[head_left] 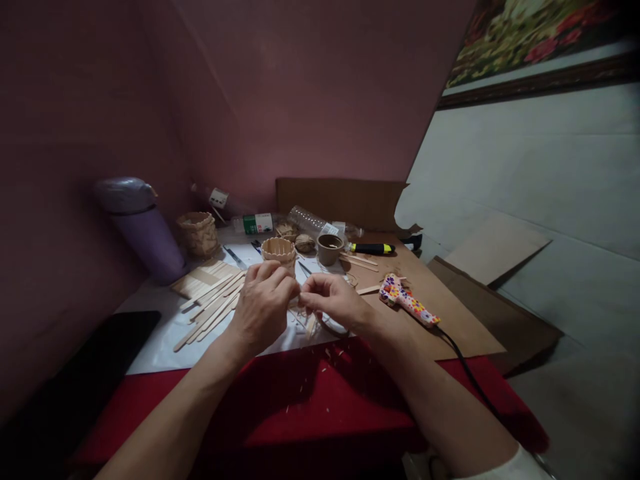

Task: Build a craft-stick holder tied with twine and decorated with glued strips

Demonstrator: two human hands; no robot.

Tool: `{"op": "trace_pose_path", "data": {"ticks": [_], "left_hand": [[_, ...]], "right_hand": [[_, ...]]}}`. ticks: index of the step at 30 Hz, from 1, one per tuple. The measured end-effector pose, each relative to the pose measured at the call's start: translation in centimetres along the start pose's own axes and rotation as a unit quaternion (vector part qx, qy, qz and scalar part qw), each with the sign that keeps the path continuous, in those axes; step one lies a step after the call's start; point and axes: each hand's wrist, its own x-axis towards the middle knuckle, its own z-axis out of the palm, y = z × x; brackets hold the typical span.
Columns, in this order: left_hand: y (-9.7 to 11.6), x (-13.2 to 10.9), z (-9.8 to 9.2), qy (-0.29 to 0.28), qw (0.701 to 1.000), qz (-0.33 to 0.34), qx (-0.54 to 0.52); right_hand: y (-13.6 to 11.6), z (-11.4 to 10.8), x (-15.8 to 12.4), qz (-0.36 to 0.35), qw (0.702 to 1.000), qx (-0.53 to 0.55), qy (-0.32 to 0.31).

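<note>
My left hand (265,303) and my right hand (333,300) meet over the front of the white sheet (155,347), fingertips almost touching. Both are closed in a pinch; whatever lies between the fingers is too small and shaded to make out. Just behind my left hand stands a small woven basket (279,251) with a scalloped rim, its lower part hidden. Flat wooden craft sticks (213,313) are spread beside my left wrist. Thin scraps (311,325) of fibre or wood lie under my right hand.
A flower-patterned glue gun (407,300) with a black cord lies on cardboard (465,333) at right. Behind are a brown pot (330,249), a twine ball (305,243), plastic bottles (257,223) and a yellow-black cutter (373,249). A purple flask (145,233) and another basket (197,233) stand left.
</note>
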Motion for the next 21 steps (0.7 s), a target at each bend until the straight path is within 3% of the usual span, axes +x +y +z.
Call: {"op": "trace_pose_path", "data": {"ticks": [3, 5, 7, 9, 11, 15, 21], "left_hand": [[-0.51, -0.10, 0.13, -0.030, 0.989, -0.088, -0.117], [-0.84, -0.15, 0.07, -0.069, 0.949, -0.162, -0.260], [-0.98, -0.17, -0.07, -0.107, 0.886, -0.219, -0.396], [-0.88, -0.15, -0.20, -0.106, 0.853, -0.240, -0.451], [-0.66, -0.10, -0.26, -0.054, 0.872, -0.229, -0.428], [-0.38, 0.06, -0.18, 0.049, 0.923, -0.141, -0.354], [-0.49, 0.14, -0.30, 0.083, 0.975, -0.016, -0.204]], "right_hand": [[-0.04, 0.21, -0.16, -0.115, 0.978, -0.172, 0.039], [-0.22, 0.39, -0.34, -0.171, 0.957, -0.228, 0.045], [-0.35, 0.53, -0.45, -0.170, 0.963, -0.202, 0.045], [-0.36, 0.55, -0.42, -0.117, 0.987, -0.106, 0.037], [-0.27, 0.46, -0.31, -0.048, 0.998, 0.022, 0.024], [-0.32, 0.20, -0.29, 0.041, 0.978, 0.207, -0.003], [-0.80, -0.01, -0.62, 0.104, 0.941, 0.309, -0.093]]}}
